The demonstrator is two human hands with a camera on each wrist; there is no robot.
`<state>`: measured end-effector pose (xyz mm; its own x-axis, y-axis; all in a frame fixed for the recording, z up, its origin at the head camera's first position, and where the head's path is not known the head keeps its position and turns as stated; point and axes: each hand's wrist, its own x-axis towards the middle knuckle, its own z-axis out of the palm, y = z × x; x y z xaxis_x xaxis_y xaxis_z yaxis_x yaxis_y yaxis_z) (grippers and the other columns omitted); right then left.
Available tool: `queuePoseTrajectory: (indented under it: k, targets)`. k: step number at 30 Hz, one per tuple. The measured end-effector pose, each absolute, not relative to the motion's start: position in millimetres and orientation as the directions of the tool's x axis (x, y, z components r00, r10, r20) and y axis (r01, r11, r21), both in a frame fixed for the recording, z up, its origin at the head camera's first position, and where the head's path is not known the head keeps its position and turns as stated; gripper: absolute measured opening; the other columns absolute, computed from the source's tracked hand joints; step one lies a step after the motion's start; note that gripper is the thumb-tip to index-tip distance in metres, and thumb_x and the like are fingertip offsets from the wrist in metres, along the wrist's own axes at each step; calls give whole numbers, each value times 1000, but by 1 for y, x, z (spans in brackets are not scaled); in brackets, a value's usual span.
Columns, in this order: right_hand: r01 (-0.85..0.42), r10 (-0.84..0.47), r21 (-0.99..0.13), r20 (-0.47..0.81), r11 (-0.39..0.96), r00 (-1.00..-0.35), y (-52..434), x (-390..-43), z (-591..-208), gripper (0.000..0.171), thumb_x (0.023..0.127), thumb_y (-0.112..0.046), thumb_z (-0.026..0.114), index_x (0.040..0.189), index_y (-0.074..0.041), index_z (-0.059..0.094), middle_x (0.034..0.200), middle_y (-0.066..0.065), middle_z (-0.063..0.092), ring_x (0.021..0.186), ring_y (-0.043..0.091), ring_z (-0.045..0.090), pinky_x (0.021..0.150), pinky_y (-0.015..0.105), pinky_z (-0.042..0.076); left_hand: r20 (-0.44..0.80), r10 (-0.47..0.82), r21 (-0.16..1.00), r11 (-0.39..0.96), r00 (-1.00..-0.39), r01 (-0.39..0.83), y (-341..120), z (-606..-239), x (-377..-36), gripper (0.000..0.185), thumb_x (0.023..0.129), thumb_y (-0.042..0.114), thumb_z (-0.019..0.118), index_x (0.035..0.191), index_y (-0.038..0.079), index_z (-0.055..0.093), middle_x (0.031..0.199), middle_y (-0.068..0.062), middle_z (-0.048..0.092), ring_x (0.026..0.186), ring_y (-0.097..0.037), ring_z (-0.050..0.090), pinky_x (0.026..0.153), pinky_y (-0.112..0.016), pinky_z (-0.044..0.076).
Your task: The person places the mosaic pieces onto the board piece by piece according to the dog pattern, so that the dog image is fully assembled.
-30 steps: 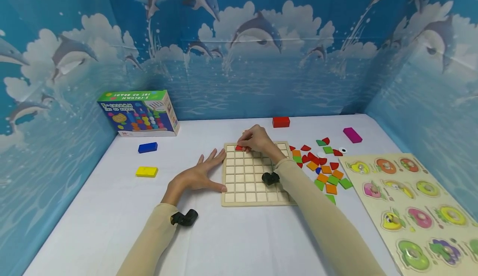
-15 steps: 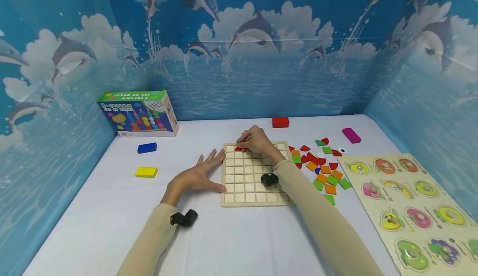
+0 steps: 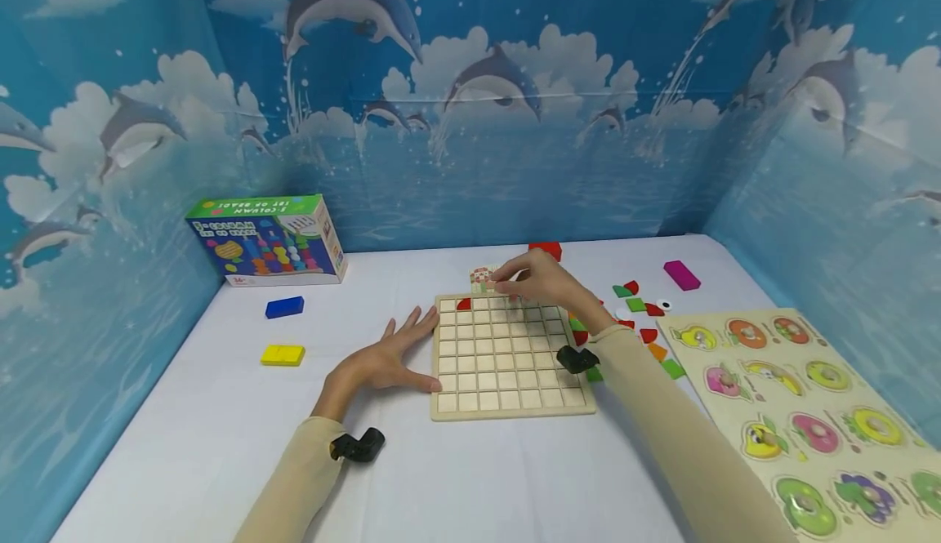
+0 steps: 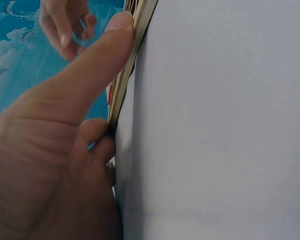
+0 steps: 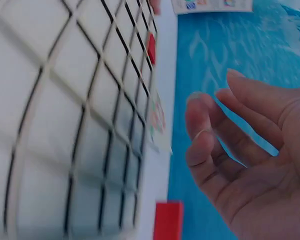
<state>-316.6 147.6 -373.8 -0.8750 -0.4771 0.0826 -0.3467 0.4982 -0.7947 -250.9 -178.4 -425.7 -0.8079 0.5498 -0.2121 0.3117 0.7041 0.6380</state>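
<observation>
A wooden grid board [image 3: 507, 357] lies flat in the middle, with one red quarter-circle piece [image 3: 464, 304] in the second square of its far row. Against the board's left edge rests my left hand [image 3: 382, 365], fingers spread; in the left wrist view its thumb [image 4: 97, 62] touches the side of the board. My right hand [image 3: 542, 278] hovers above the far edge of the board. Seen from the right wrist, that hand's fingers [image 5: 200, 120] are loosely bent, with a gap to the thumb and nothing held. A small printed card [image 3: 481, 278] lies just behind the board, partly hidden by the right hand.
Several red, green and orange flat pieces [image 3: 635, 304] are scattered right of the board, partly behind the right arm. A fruit puzzle board [image 3: 735, 380] lies further right. Blue [image 3: 284, 307], yellow [image 3: 283, 355], red [image 3: 546, 251] and magenta [image 3: 682, 275] blocks and a bead box [image 3: 268, 241] stand around.
My right hand has left the red piece in its square and moved to the right, uncovering the card. The left hand stays at the board's edge. The head view has tilted up slightly.
</observation>
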Motion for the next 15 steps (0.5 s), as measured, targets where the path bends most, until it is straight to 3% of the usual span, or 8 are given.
queuePoseTrajectory:
  k: [5,15]
  targets:
    - [-374,-461,-742,99,557,-882,198,-309,-368,29,104,-12,73,128,3,76,119,20,77,88,45,73,71,48,64,-219,528,631,718,-821,294,-178,-429,-247,122,84,44,94,175,23,15,183,-4,0,167,-30,-11,134,-59,-10]
    - [-142,-231,-676,-43,723,-972,259,-299,-384,31,102,-18,76,127,1,76,115,15,78,103,29,67,85,33,60,-216,536,626,717,-816,306,-177,-429,-247,124,83,47,93,175,22,14,183,-5,-1,167,-31,-11,134,-61,-9]
